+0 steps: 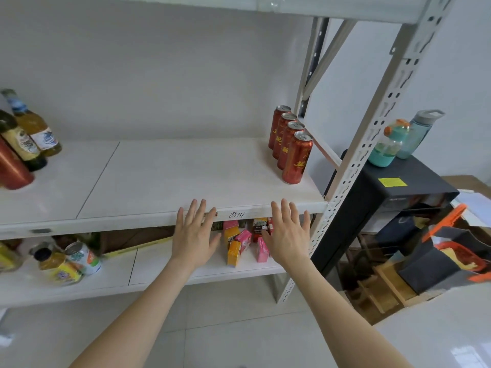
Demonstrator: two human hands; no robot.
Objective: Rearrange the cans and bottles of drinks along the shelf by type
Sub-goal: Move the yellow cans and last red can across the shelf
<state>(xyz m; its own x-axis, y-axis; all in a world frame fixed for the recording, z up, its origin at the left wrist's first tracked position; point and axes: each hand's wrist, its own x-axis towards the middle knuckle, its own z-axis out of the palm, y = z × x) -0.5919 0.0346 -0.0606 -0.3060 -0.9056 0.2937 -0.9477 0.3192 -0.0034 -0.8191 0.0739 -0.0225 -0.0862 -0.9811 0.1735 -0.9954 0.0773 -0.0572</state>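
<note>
Several tall red cans (296,158) stand in a row at the right end of the white middle shelf (164,176). At its far left are two yellow glass bottles (36,128) and a red bottle (12,166). My left hand (195,235) and my right hand (288,235) are held flat, fingers spread, palms down, in front of the shelf's front edge, holding nothing. On the lower shelf (148,266) lie orange and pink drink cartons (240,244), a green-and-white can (85,257) and a yellow bottle (57,265).
A perforated metal upright (353,160) frames the shelf's right side. Beyond it a black cabinet (398,197) carries two teal water bottles (398,140). Boxes and an orange-trimmed bag (451,251) sit lower right. White tiled floor lies below.
</note>
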